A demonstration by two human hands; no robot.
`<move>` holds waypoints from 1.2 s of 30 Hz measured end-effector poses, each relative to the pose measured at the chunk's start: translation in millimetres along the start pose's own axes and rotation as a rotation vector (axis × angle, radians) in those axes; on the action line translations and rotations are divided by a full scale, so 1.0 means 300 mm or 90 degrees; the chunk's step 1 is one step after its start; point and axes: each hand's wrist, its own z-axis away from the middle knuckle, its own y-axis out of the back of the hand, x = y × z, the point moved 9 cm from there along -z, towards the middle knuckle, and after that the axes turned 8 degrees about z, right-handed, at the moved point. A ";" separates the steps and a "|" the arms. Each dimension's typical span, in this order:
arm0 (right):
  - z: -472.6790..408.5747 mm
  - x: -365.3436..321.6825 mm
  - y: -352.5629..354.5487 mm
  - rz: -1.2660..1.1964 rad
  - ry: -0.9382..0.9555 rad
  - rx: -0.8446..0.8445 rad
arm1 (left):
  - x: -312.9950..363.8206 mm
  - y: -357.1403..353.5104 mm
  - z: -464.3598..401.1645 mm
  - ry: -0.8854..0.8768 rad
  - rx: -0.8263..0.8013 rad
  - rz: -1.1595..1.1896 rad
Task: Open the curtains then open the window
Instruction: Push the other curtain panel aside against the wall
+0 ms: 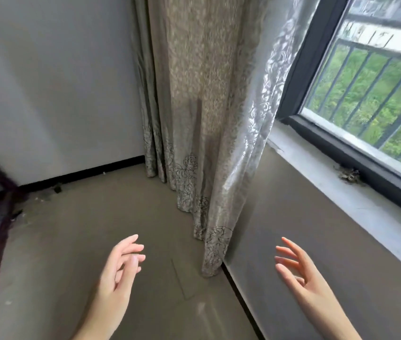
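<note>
**Ana:** Grey walls meet in a bare corner, concrete floor (121, 217) below, and the curtain (194, 106) is bunched there in tall vertical folds from the top of the view down to the floor.

**Ben:** So the drape looks gathered aside already. Where's the window (376, 94)?

**Ana:** Up and to the right, its dark frame running along above a pale sill (329, 177). Through the glass I see railing bars and green growth. A sheer lace panel (275, 82) hangs just beside the frame's left edge and may overlap it.

**Ben:** And the hands?

**Ana:** Both low, both empty. The left hand (118, 268) has its fingers loosely spread over the floor, gripping nothing. The right hand (297, 268) is open too, palm turned inward, fingers fanned.

**Ben:** Which one is nearer the window?

**Ana:** The right, I'd judge. It sits under the sill side, so the frame lies up and to its right, well apart.

**Ben:** Any handle or latch?

**Ana:** None I can make out from here. I can't tell whether the pane slides or swings.
</note>
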 end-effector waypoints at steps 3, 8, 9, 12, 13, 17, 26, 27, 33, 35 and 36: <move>-0.212 -0.105 0.048 0.036 0.071 -0.010 | 0.067 -0.115 -0.184 -0.054 -0.039 -0.014; -0.495 -0.359 0.160 0.048 0.172 0.066 | 0.324 -0.322 -0.486 -0.206 -0.136 -0.043; -0.546 -0.419 0.177 0.044 0.199 0.090 | 0.403 -0.371 -0.544 -0.255 -0.172 -0.056; -0.681 -0.574 0.232 -0.016 0.262 0.200 | 0.650 -0.534 -0.642 -0.479 -0.298 -0.153; -0.726 -0.615 0.247 -0.053 0.282 0.235 | 0.717 -0.595 -0.643 -0.594 -0.336 -0.222; -0.931 -0.735 0.259 -0.062 0.304 0.339 | 0.837 -0.790 -0.701 -1.025 -0.422 -0.479; -1.403 -0.986 0.172 -0.037 0.176 0.454 | 1.035 -0.855 -1.415 -1.167 -0.254 -1.097; -1.452 -0.999 0.150 -0.027 0.164 0.449 | 1.031 -0.855 -1.482 -1.162 -0.274 -1.140; -1.701 -1.170 0.052 0.043 0.181 0.439 | 1.026 -0.759 -1.841 -1.207 -0.213 -1.089; -1.797 -1.229 0.016 0.053 0.212 0.463 | 1.054 -0.698 -1.926 -1.258 -0.164 -0.962; -1.847 -1.257 -0.006 0.049 0.226 0.474 | 1.054 -0.671 -1.979 -1.255 -0.155 -0.927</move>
